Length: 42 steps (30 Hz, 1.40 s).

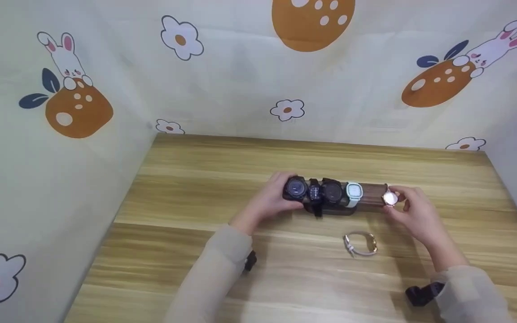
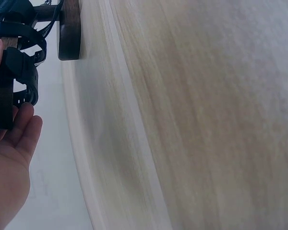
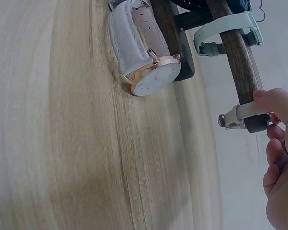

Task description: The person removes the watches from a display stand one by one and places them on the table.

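Observation:
A dark wooden watch stand [image 1: 370,195] carries several watches on its bar. My left hand [image 1: 278,192] grips the bar's left end beside a large black watch [image 1: 295,187]; in the left wrist view, the fingertips [image 2: 31,129] curl at that end. At the bar's right end, my right hand [image 1: 413,208] pinches a small round watch [image 1: 389,198] with a pale strap. The right wrist view shows this pale strap [image 3: 249,110] looped around the bar tip. Between the hands hang a slim black watch [image 1: 315,193], another black watch [image 1: 331,191] and a mint-green watch [image 1: 354,190].
A watch with a pale strap and rose-gold case [image 1: 361,243] lies on the wood-grain table [image 1: 173,188] in front of the stand. Behind and at the sides hangs a pale cloth [image 1: 231,89] printed with oranges, rabbits and flowers.

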Available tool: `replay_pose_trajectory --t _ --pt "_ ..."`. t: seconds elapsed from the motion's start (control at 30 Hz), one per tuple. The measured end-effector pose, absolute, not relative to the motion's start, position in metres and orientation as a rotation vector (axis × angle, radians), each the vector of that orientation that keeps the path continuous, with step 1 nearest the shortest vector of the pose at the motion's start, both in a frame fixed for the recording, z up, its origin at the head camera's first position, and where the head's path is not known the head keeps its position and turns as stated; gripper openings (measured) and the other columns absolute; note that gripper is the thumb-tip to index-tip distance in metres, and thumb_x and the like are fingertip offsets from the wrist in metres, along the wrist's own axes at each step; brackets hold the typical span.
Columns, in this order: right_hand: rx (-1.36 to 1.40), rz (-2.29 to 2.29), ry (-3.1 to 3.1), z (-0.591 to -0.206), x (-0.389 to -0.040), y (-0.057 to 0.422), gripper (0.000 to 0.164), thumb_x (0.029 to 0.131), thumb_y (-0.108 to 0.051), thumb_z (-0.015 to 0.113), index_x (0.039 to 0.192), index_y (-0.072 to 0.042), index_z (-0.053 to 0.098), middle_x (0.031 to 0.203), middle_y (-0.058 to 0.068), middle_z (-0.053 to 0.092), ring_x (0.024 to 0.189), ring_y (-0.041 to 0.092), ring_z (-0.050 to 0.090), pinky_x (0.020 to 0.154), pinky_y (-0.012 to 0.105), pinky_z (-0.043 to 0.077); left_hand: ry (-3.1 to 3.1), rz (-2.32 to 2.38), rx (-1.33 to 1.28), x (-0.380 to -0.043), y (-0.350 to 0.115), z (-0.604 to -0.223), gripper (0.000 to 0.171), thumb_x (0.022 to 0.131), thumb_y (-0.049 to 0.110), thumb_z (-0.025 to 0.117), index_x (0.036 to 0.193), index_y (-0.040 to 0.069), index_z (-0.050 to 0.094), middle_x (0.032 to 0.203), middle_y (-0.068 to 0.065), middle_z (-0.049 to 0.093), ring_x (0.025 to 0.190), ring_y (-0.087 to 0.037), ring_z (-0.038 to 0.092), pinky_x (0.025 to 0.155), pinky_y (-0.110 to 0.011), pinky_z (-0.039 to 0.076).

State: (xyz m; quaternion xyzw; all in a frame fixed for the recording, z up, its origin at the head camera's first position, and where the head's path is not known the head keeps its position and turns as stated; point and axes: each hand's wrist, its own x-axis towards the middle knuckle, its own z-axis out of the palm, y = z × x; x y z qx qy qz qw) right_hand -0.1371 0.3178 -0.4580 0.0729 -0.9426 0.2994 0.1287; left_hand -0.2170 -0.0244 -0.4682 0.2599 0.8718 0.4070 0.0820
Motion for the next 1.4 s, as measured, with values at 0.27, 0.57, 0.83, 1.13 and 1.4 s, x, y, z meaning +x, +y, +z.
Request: replay_pose_trajectory --t 0.27,0.57,0.83,1.13,1.4 --pt "0.230 0.851 -2.730 -0.4607 -0.1371 0.3175 0.055 0.072 -0.001 0.075 0.124 0.001 0.056 0.087 0.015 0.050 0.070 0.019 0.042 0.058 0.024 0.036 2.590 1.229 0.764 -0.2164 -0.0242 -0.4681 0.081 0.072 0.031 0.080 0.138 0.009 0.039 0.131 -0.011 0.045 0.116 -0.023 0.048 0.101 -0.037 0.040" --pt "0.181 0.869 -2.776 -0.4586 -0.1358 0.3202 0.050 0.073 -0.002 0.075 0.119 0.005 0.056 0.090 0.014 0.050 0.075 0.023 0.045 0.060 0.024 0.038 2.587 1.223 0.745 -0.2161 -0.0242 -0.4659 0.080 0.071 0.032 0.080 0.137 0.010 0.040 0.132 -0.011 0.045 0.115 -0.023 0.049 0.099 -0.038 0.041" --pt "0.168 0.863 -2.779 -0.4592 -0.1372 0.3209 0.054 0.074 -0.004 0.076 0.121 0.007 0.053 0.089 0.012 0.049 0.074 0.020 0.042 0.059 0.025 0.036 2.587 1.221 0.735 -0.2159 -0.0247 -0.4659 0.080 0.071 0.033 0.080 0.137 0.011 0.040 0.131 -0.009 0.045 0.113 -0.022 0.050 0.099 -0.037 0.042" --pt "0.154 0.837 -2.755 -0.4601 -0.1367 0.3227 0.047 0.073 -0.005 0.076 0.113 0.008 0.057 0.086 0.011 0.051 0.073 0.020 0.043 0.061 0.026 0.037 2.600 1.183 0.722 -0.2160 -0.0253 -0.4637 0.082 0.072 0.034 0.079 0.139 0.010 0.038 0.133 -0.010 0.045 0.115 -0.023 0.050 0.099 -0.039 0.042" --pt "0.146 0.819 -2.715 -0.4643 -0.1304 0.3253 0.040 0.072 -0.007 0.076 0.107 0.007 0.061 0.081 0.009 0.052 0.071 0.021 0.044 0.058 0.025 0.036 2.594 1.204 0.732 -0.2165 -0.0243 -0.4652 0.080 0.071 0.032 0.080 0.137 0.011 0.040 0.131 -0.010 0.046 0.114 -0.023 0.050 0.099 -0.038 0.041"
